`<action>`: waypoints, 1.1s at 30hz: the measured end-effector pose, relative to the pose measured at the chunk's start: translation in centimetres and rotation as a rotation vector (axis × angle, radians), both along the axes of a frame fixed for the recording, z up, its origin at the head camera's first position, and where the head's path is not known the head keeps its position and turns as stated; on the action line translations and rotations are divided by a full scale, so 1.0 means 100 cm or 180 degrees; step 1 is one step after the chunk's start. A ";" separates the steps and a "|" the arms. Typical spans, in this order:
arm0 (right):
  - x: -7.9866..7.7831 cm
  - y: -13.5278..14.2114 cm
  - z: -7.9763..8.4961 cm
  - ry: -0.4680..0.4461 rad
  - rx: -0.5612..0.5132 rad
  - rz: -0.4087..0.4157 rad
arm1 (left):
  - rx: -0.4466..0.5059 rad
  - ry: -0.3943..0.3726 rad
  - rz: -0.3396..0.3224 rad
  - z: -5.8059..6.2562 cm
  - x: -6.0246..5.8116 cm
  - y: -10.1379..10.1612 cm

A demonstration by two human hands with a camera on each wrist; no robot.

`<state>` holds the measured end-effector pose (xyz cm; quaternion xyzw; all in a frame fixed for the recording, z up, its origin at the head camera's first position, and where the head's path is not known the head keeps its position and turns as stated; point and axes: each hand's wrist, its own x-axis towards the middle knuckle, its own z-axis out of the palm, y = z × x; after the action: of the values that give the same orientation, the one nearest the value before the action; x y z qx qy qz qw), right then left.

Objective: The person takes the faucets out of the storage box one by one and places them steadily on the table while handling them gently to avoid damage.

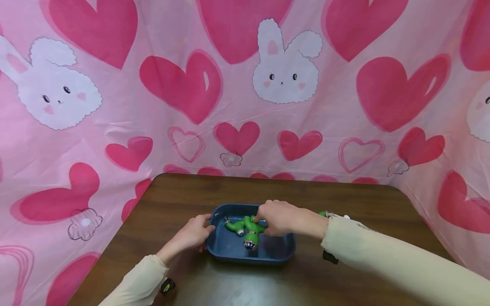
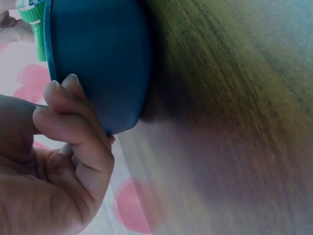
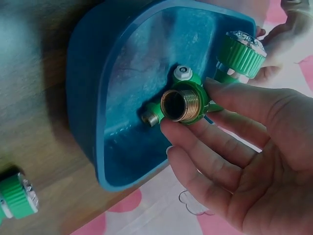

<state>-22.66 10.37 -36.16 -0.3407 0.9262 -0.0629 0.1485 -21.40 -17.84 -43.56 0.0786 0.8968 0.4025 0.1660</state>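
A blue plastic tub (image 1: 229, 250) stands on the wooden table. My left hand (image 1: 193, 233) grips its left rim, thumb on the inner side and fingers against the outer wall (image 2: 100, 58). Between the thumb and fingers of my right hand (image 1: 277, 217) is a green valve (image 3: 195, 95), pinched over the inside of the tub. Its threaded brass opening (image 3: 182, 105) faces the right wrist camera, and its ribbed green knob (image 3: 242, 56) has a silvery rim. Another green valve (image 1: 233, 226) lies in the tub left of the held one and overlaps it in the head view.
More green fittings (image 1: 323, 213) lie on the table right of the tub, partly hidden by my right forearm; a green knob (image 3: 19, 196) shows there in the right wrist view. A pink curtain (image 1: 237, 106) with hearts and rabbits hangs behind the table (image 1: 183, 191) and along its sides.
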 end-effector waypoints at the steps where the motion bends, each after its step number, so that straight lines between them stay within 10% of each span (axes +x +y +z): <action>1: 0.000 0.001 0.001 0.0001 0.0002 -0.0008 | -0.0002 0.0001 0.0004 0.000 0.000 0.000; 33: 0.017 0.044 0.014 -0.0174 -0.0294 -0.0311 | -0.0012 -0.0008 0.0033 0.001 0.003 0.001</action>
<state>-20.96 14.78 -34.80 -0.2997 0.9335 -0.1220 0.1546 -21.13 -17.77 -43.47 0.0732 0.8977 0.4018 0.1651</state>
